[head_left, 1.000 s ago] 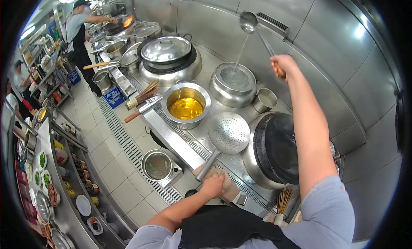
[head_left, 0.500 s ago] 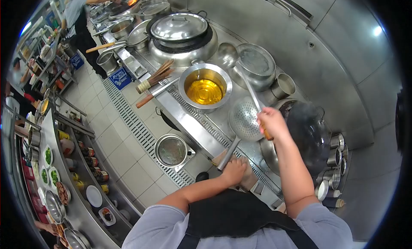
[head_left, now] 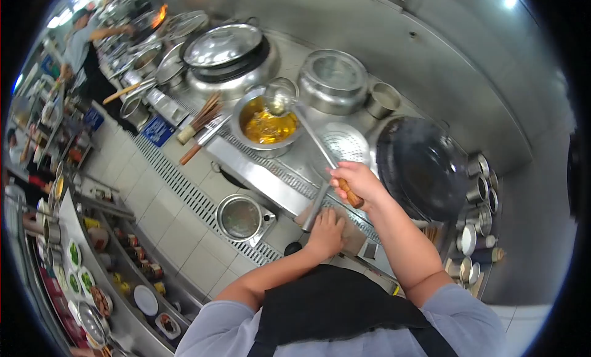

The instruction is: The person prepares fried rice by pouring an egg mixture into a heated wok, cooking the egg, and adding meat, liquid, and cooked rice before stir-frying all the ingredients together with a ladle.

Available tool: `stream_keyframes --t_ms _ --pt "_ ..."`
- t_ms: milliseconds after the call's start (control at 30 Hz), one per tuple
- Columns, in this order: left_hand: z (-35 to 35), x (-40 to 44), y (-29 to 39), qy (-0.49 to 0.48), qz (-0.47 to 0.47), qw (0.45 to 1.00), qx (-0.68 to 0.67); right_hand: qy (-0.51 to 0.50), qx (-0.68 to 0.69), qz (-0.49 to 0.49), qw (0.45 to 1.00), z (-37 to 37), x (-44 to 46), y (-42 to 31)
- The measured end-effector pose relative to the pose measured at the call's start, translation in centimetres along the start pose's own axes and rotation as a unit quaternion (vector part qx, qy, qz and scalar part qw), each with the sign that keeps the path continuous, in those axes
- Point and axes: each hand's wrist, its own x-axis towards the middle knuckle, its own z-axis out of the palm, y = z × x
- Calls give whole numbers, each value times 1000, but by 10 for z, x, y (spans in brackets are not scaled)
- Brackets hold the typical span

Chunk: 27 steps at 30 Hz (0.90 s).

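Note:
My right hand (head_left: 357,183) is wrapped round the wooden handle of a long metal ladle (head_left: 315,138). The ladle's bowl is over the inner edge of a metal pot of yellow oil (head_left: 271,128), whose surface is disturbed. My left hand (head_left: 326,234) lies with its fingers apart on a folded cloth (head_left: 349,231) at the stove's front edge, beside the handle of a perforated strainer (head_left: 341,144). A black wok (head_left: 422,166) stands right of the strainer. Behind, a round metal vessel (head_left: 332,80) holds clear liquid.
A lidded pot (head_left: 223,46) and a bamboo brush (head_left: 200,118) are at the left of the stove. A strainer-topped pot (head_left: 239,218) stands low in front. Small metal pots (head_left: 477,190) line the right. A co-worker (head_left: 83,49) stands near a flame, back left.
The ladle has swung from above the clear liquid, pouring, down and left to the oil pot. My right hand has come down and nearer. My left hand stays by the cloth.

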Motion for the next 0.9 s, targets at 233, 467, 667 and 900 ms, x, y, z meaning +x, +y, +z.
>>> stream_keyframes --t_ms 233,467,667,900 --pt "-48 12 47 -48 56 986 -151 -90 242 -7 966 -31 -71 0" --pt "-32 66 131 67 252 945 -200 -36 320 -97 942 -101 -184 10" --pt "9 132 201 -14 245 969 26 163 208 -130 956 -179 -256 23" --pt "18 151 210 -98 137 980 105 266 122 -131 947 -250 -306 56"
